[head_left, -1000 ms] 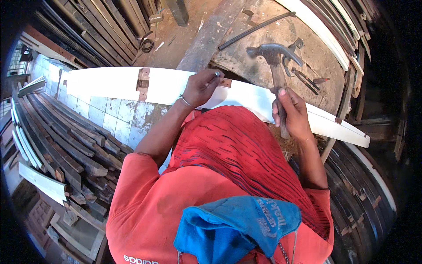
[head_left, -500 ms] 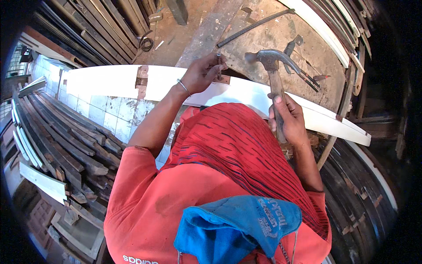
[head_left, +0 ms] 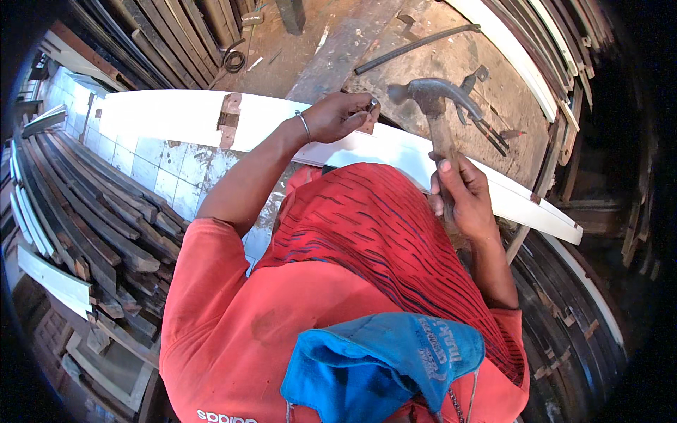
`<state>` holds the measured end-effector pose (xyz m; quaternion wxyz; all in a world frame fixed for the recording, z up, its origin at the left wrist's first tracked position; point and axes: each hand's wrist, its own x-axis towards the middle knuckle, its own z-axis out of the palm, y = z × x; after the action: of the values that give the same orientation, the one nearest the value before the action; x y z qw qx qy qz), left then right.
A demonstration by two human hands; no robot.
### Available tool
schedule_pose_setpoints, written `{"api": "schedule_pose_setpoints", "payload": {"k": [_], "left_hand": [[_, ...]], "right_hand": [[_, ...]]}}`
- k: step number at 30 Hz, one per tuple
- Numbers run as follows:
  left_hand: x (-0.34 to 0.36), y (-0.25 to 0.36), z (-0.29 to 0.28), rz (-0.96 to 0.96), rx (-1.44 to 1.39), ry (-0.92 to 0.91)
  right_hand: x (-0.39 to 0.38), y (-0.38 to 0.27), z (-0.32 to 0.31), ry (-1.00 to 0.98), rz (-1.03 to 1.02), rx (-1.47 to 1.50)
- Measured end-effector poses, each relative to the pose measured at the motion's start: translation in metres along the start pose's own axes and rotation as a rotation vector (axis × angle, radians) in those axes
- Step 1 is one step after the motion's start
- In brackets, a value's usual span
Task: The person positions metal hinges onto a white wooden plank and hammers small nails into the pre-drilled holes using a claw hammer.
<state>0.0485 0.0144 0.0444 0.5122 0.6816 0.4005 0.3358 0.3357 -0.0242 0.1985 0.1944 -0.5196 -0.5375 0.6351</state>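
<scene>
While fingers (head_left: 367, 109) pinch a nail, the steel-headed claw hammer (head_left: 431, 95) hangs raised.

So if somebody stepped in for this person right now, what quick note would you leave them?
Left hand: fingers pinch a small nail upright on the white board.
Right hand: grips the claw hammer by its wooden handle, head raised above the board, beside the nail.
The board lies across the workbench.
Done: nail placed and steadied.
Left, likely: striking it in; the head is not down on it yet.
</scene>
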Motion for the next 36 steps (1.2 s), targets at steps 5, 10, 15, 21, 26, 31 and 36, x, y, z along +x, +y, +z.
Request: {"api": "schedule_pose_setpoints", "payload": {"k": [5, 10, 15, 21, 26, 31, 36], "left_hand": [[0.0, 0.009, -0.004, 0.089, 0.034, -0.02], [0.004, 0.007, -0.005, 0.121, 0.055, -0.05], [0.01, 0.005, -0.011, 0.228, 0.153, -0.075], [0.013, 0.004, -0.008, 0.198, 0.143, -0.123], [0.014, 0.009, -0.012, 0.077, 0.113, -0.174], [0.013, -0.007, -0.004, 0.04, 0.073, -0.057], [0.009, 0.008, 0.014, 0.013, -0.197, 0.128]], "right_hand": [[-0.017, -0.019, 0.01, 0.093, -0.515, -0.169], [0.007, -0.014, -0.001, -0.034, -0.087, -0.846], [-0.019, -0.054, -0.006, 0.009, -0.248, -0.285], [0.004, -0.003, -0.007, 0.104, -0.497, -0.806], [-0.023, -0.041, -0.006, 0.109, -0.224, -0.156], [0.002, 0.015, -0.016, -0.001, -0.351, -0.634], [0.008, 0.059, -0.036, -0.005, 0.127, -0.296]]}}
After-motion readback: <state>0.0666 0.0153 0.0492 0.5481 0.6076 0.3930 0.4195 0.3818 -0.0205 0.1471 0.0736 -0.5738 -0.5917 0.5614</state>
